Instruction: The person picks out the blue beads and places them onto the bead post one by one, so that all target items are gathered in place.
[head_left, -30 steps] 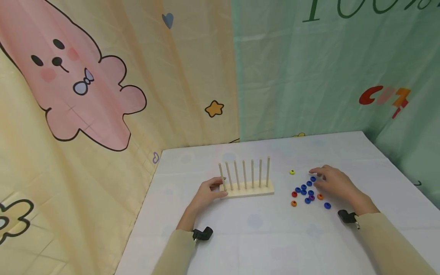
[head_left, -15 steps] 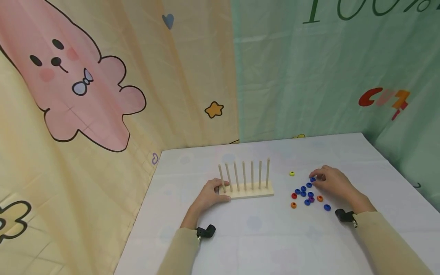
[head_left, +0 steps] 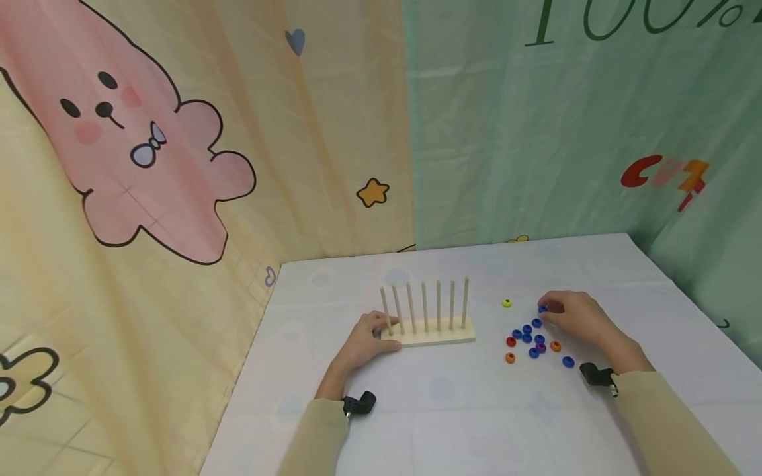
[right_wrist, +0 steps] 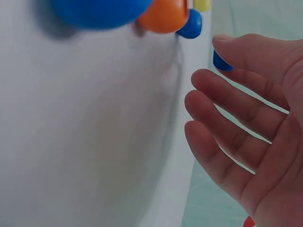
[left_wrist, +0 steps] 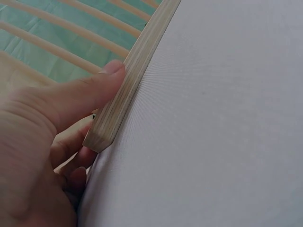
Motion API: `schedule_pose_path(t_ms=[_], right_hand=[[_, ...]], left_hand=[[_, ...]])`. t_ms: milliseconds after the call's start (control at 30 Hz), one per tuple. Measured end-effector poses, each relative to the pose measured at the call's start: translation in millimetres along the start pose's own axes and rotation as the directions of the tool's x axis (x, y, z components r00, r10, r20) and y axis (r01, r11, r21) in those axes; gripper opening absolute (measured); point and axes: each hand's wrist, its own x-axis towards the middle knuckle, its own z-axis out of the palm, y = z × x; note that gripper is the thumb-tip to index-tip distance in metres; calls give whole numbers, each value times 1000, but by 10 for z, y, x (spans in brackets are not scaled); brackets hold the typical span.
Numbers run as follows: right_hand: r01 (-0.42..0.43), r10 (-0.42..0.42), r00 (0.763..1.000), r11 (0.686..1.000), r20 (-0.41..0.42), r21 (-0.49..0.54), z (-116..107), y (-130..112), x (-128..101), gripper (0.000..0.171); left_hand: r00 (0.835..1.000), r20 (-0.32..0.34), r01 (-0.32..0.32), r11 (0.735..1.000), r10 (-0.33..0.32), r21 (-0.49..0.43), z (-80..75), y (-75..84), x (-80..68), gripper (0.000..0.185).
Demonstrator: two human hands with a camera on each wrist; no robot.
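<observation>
1. Left hand (head_left: 364, 340) at the left end of the wooden peg rack (head_left: 430, 330), thumb pressed flat along the base's near edge and fingers (left_wrist: 75, 163) curled round the end of the base, gripping it against the white surface (head_left: 452, 403).
2. Peg rack standing upright on the surface: seven bare dowels in a row, nothing threaded on any of them.
3. Right hand (head_left: 574, 318) well to the right of the rack, at the far edge of the bead cluster, thumb and forefinger narrowed to a pinch on one blue bead (head_left: 542, 309); remaining fingers (right_wrist: 222, 118) loose and slightly spread in the right wrist view.
4. Pinched blue bead at the fingertips, at the upper right of the cluster; cannot tell whether lifted or touching the cloth.
5. Loose beads on the surface just beside the right hand: several blue beads (head_left: 527, 332) bunched together, a red bead (head_left: 510, 341) at their left, a purple bead (head_left: 541, 347) among them, an orange bead (head_left: 510, 357) nearest the front left, another orange bead (head_left: 555, 346) and a lone blue bead (head_left: 568, 361) to the right.
6. Yellow bead (head_left: 507, 303) apart from the cluster, between the rack's right end and the right hand.
7. Printed curtains (head_left: 178, 165) behind the surface, yellow at left, green at right.
</observation>
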Motion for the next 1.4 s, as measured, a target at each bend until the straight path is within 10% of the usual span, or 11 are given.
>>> schedule_pose_path(t_ms=[1400], right_hand=[[204, -148, 944, 964, -296, 168, -259, -1261, -13, 27]], left_hand=[[996, -85, 25, 999, -27, -23, 25, 95, -123, 53]])
